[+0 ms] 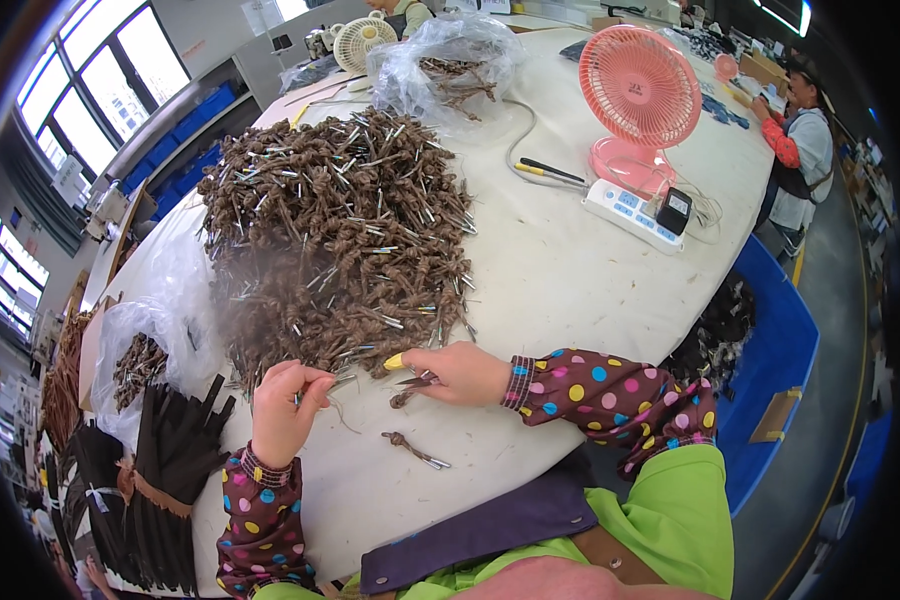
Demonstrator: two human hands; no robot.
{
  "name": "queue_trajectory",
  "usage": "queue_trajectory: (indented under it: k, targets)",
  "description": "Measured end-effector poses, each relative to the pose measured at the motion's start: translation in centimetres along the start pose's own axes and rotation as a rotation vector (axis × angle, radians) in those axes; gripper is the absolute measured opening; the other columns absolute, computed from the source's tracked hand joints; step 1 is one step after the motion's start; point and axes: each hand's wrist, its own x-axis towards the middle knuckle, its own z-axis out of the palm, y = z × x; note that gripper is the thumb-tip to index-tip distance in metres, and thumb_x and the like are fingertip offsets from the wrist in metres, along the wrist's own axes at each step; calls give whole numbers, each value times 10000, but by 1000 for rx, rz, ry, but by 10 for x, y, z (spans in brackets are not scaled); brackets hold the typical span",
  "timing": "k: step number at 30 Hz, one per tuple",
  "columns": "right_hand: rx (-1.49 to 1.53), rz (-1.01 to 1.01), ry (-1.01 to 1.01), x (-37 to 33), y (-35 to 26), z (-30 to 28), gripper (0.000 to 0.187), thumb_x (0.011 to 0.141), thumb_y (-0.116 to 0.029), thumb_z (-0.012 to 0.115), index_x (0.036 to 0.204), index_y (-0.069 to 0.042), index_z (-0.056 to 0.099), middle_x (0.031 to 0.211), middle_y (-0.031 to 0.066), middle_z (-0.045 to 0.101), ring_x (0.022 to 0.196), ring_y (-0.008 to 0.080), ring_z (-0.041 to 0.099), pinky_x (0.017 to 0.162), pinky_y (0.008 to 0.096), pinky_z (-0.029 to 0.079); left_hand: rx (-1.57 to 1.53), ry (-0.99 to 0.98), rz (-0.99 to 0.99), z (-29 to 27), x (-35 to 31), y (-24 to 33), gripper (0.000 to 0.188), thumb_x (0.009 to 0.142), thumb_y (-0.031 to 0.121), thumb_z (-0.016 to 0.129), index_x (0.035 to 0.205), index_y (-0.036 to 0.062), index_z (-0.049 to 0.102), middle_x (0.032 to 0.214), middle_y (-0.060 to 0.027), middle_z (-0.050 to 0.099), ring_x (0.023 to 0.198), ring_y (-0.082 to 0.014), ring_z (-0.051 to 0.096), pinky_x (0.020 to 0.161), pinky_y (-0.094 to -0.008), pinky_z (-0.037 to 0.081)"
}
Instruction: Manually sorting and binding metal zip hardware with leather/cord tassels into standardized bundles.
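Note:
A large heap of knotted brown cords with silvery metal tips [340,230] covers the table in front of me. At its near edge my left hand [288,405] pinches a brown cord [344,381], and a thin strand hangs from it. My right hand [465,373], with a yellow cover on one fingertip, is closed around small thread snips [417,381] whose blades point left, toward the left hand. One knotted cord [401,399] lies just under the snips. Another single cord with metal tips [416,450] rests on the bare tabletop nearer to me.
Bundles of black strips [165,480] and a clear plastic bag of cords [145,365] lie left. Farther off are another plastic bag [450,65], a pink fan [640,90] and a white power strip [632,215]. A blue bin [770,370] stands beside the table; a person works far right.

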Motion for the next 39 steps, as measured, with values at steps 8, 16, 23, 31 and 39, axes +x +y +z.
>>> queue_trajectory:
  k: [8, 16, 23, 31, 39]
  targets:
    - [4, 52, -50, 1, -7, -3, 308, 827, -236, 583, 1064, -96, 444, 673, 114, 568, 660, 329, 574, 560, 421, 429, -187, 131, 147, -3, 0, 22, 93, 817, 16, 578, 899, 5, 620, 786, -102, 634, 653, -162, 598, 633, -245, 469]
    - [-6, 25, -6, 9, -2, -7, 337, 807, -226, 601, 1088, -104, 461, 696, 103, 600, 675, 322, 591, 569, 421, 437, -995, -387, 271, -29, 21, 51, 222, 892, 151, 498, 953, -37, 597, 781, -90, 605, 721, -142, 595, 663, -261, 464]
    - [49, -18, 52, -4, 3, 1, 326, 817, -260, 592, 1085, -113, 479, 707, 106, 607, 668, 331, 595, 585, 432, 450, -10, -369, 318, -4, 33, 65, 179, 786, 4, 586, 962, -1, 618, 838, -102, 636, 769, -188, 614, 699, -279, 470]
    - [54, -30, 7, 0, -7, -6, 306, 819, -221, 591, 1074, -100, 473, 717, 127, 603, 684, 345, 591, 581, 431, 449, -1032, -355, 818, -41, 65, 184, 300, 934, 296, 455, 802, 67, 596, 909, -124, 552, 725, -165, 529, 686, -284, 451]
    - [24, 60, -39, 3, -6, -5, 316, 815, -213, 595, 1075, -87, 466, 729, 128, 609, 687, 343, 593, 583, 422, 453, -1201, -54, 878, -30, 45, 187, 151, 926, 240, 472, 909, 126, 569, 1005, -62, 546, 856, -156, 525, 758, -311, 426]
